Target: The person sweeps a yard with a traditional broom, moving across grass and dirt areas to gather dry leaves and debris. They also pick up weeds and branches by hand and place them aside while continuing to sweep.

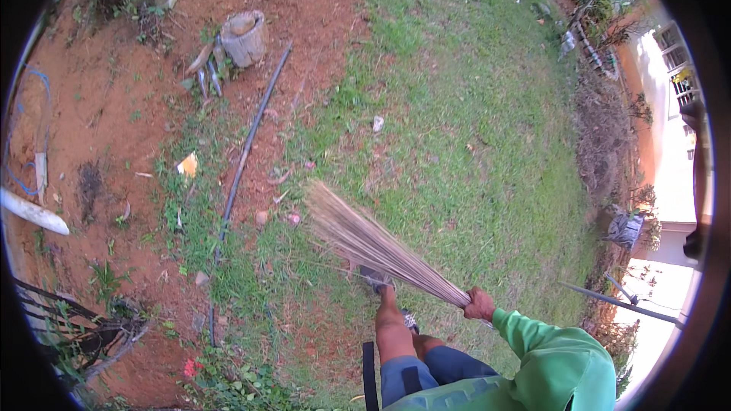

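Head view, largest first: a green lawn (472, 137) fills the middle, with reddish bare soil (114, 122) along its left side. The person's green sleeve (529, 332) comes in at the lower right. A long dark pipe (245, 146) lies on the ground near the line where soil and grass meet, and a cut stump (244, 39) stands beside its upper end. In front of the legs, a broom of thin, straw-coloured sticks (381, 247) slants up to the left, its fanned end spread over the grass; whether it touches, I cannot tell. The right hand (479, 304) has its fingers wrapped round the broom's narrow end. How the left hand's fingers stand I cannot tell, as they lie outside the frame. A small whitish piece (378, 124) lies on the grass beyond the broom.
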Demonstrator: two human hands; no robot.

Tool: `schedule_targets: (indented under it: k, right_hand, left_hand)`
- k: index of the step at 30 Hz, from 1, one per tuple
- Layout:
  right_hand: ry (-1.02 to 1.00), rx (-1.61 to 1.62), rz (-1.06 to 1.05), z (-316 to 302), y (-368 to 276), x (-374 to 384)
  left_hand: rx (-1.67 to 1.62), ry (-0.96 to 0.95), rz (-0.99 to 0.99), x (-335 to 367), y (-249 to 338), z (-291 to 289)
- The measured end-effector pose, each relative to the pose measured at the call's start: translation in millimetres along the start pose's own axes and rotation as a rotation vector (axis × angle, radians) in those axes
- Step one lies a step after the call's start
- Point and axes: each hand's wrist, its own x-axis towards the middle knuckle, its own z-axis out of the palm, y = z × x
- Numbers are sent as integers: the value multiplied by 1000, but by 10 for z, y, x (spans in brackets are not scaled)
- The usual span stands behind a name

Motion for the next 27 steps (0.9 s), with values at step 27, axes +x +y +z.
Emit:
schedule_targets:
  k: [27]
  right_hand:
    - [112, 472, 443, -4300, 556, 1263]
  left_hand:
    - [440, -1, 257, 1525, 7636, 2082]
